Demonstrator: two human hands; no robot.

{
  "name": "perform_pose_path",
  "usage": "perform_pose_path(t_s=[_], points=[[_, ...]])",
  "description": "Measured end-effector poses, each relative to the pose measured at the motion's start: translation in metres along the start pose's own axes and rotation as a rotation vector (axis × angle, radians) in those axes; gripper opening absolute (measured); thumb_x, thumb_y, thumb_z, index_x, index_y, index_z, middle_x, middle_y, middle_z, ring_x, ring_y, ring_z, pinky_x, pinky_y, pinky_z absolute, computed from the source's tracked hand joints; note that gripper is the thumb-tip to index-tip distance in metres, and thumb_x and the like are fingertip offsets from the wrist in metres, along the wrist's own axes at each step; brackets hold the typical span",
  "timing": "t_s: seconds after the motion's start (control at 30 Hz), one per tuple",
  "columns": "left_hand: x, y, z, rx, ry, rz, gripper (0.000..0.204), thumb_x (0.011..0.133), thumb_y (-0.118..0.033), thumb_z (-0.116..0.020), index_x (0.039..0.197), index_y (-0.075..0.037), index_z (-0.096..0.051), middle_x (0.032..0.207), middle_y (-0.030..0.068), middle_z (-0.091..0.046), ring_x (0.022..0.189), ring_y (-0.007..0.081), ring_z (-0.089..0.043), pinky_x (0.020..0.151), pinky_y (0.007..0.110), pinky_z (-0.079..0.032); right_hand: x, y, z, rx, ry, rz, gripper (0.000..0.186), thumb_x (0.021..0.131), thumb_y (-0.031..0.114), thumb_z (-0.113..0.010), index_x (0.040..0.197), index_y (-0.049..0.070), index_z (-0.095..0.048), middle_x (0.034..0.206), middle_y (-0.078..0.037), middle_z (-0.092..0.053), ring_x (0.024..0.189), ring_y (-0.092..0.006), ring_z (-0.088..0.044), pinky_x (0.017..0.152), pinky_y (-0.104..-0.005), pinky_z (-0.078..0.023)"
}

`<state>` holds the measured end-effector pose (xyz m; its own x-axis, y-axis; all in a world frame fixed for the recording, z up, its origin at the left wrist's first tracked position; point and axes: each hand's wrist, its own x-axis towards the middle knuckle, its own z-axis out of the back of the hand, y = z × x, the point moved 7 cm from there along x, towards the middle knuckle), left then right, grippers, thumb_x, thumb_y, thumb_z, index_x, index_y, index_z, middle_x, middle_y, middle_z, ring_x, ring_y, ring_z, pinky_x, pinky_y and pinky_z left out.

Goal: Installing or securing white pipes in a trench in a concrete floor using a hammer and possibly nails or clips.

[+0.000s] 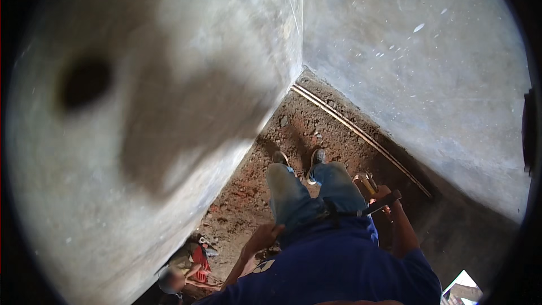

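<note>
- Head view, nearest: the wearer's blue shirt [333, 265], above faded blue trousers [341, 183].
- Dark hammer-shaped tool [381, 203] at the waist, its wider end lying out to the right, beside the right wrist.
- Right hand [383, 193]: fingers closed around a hand tool [368, 183] with yellowish and metallic parts, held just beside the right thigh; exact type cannot be told.
- Left hand [264, 238]: lowered beside the left hip, fingers curled; whether it grips anything cannot be told.
- Shoes [317, 157] on rough brown soil [305, 118].
- Lower left: another person [195, 265], low beside the wall, red garment visible.
- Two slender rods [350, 127] lie side by side on the soil near the right wall [418, 68].
- Farthest: grey left wall [226, 39] meets it at a corner.
</note>
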<state>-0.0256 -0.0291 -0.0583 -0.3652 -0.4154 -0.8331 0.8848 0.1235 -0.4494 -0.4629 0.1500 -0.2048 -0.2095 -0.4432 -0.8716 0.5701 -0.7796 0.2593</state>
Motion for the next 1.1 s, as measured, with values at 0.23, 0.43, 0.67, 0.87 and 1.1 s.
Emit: perform_pose_path(t_s=[0.23,0.43,0.67,0.87,1.1], points=[[0.071,-0.021,0.068,0.210,0.528,-0.043,0.050,0.087,-0.044,-0.050,0.080,0.004,-0.063,0.073,0.0199,-0.062,0.069,0.0309,-0.061,0.067,0.041,-0.046,-0.011,0.054,0.022,0.273,-0.119,-0.272,0.039,0.058,0.028,-0.071,0.085,0.000,-0.066,0.078,-0.019,-0.066,0.072,-0.0298,-0.065,0.066,-0.0389,-0.050],[0.225,-0.036,0.064,0.542,0.415,-0.396,0.047,0.084,-0.044,-0.054,0.077,0.002,-0.061,0.065,0.0134,-0.059,0.059,0.0251,-0.059,0.063,0.038,-0.047,0.059,0.054,-0.001,0.324,-0.326,-0.302,0.037,0.058,0.025,-0.072,0.083,-0.001,-0.064,0.074,-0.020,-0.064,0.073,-0.0303,-0.065,0.065,-0.0394,-0.049],[0.504,0.008,-0.075,-0.861,0.303,0.062,0.044,0.089,-0.045,-0.051,0.091,-0.001,-0.056,0.072,0.0036,-0.056,0.063,0.0129,-0.054,0.055,0.027,-0.042,0.312,0.063,-0.056,0.381,-0.240,-0.217,0.033,0.068,0.024,-0.067,0.078,-0.006,-0.060,0.068,-0.018,-0.063,0.062,-0.0258,-0.064,0.055,-0.0362,-0.049],[0.690,0.031,-0.165,-0.943,0.232,0.270,0.052,0.089,-0.054,-0.043,0.096,-0.005,-0.058,0.074,0.0053,-0.059,0.065,0.0141,-0.056,0.058,0.028,-0.044,0.508,0.103,-0.109,1.104,0.029,-0.014,0.020,0.077,0.014,-0.058,0.085,-0.004,-0.057,0.067,-0.011,-0.060,0.055,-0.0195,-0.060,0.049,-0.0309,-0.048],[0.825,0.052,-0.186,-1.093,0.437,0.208,0.041,0.090,-0.044,-0.046,0.061,-0.015,-0.042,0.051,-0.0033,-0.030,0.041,0.0096,-0.027,0.039,0.028,-0.020,0.653,0.116,-0.167,1.347,0.096,0.198,0.022,0.080,0.017,-0.056,0.079,-0.004,-0.056,0.071,-0.013,-0.058,0.059,-0.0203,-0.059,0.054,-0.0331,-0.049]])
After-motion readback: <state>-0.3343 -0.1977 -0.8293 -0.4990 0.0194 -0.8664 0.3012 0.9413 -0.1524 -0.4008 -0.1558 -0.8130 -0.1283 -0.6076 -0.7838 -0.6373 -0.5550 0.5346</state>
